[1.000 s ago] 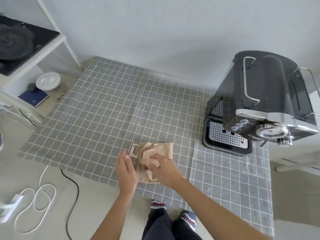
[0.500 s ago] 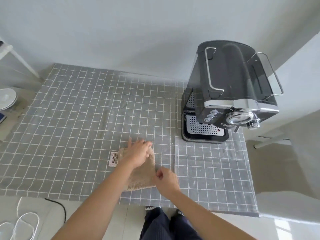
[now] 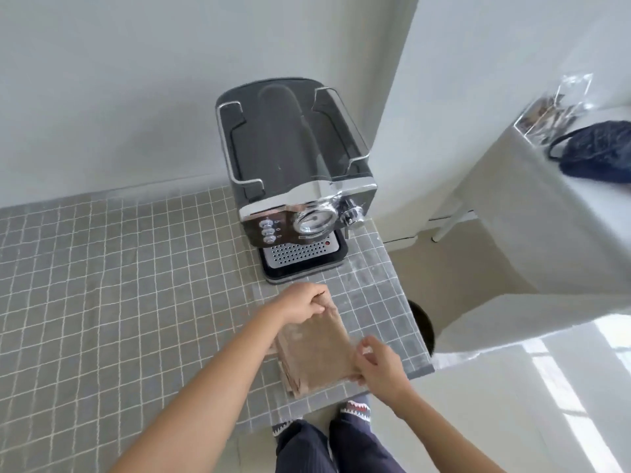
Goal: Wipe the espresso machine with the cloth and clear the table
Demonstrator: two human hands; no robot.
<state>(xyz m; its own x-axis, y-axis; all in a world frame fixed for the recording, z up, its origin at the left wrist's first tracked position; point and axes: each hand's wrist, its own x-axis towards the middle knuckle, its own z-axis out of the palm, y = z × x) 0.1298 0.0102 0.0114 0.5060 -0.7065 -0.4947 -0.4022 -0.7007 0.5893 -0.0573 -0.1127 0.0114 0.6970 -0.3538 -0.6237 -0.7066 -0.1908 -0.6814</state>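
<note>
So the person is standing at the near edge of the tabletop (image 3: 102, 302), which is wearing a grey checked covering with white grid lines. Both hands are gripping the cloth (image 3: 316, 353), a folded tan-brown piece that's sitting near the front right corner, just in front of the espresso machine (image 3: 293, 158) but not touching it. The left hand (image 3: 300, 305) is pinching the far end of the cloth, fingers curled tight around the edge closest to the machine. The right hand (image 3: 379, 365) is clamping down on the near right side, thumb on top and fingers tucked under the edge. The cloth is looking stretched between the two grips, with its near part still lying on the covering.

The espresso machine is sitting at the back right of the tabletop against the wall, dark body with chrome rails on top, a round gauge, three buttons down the front and a perforated drip tray (image 3: 300, 254) facing the person.

Off to the right, a dark blue bag (image 3: 597, 151) is lying on a white surface, well apart from all this.
</note>
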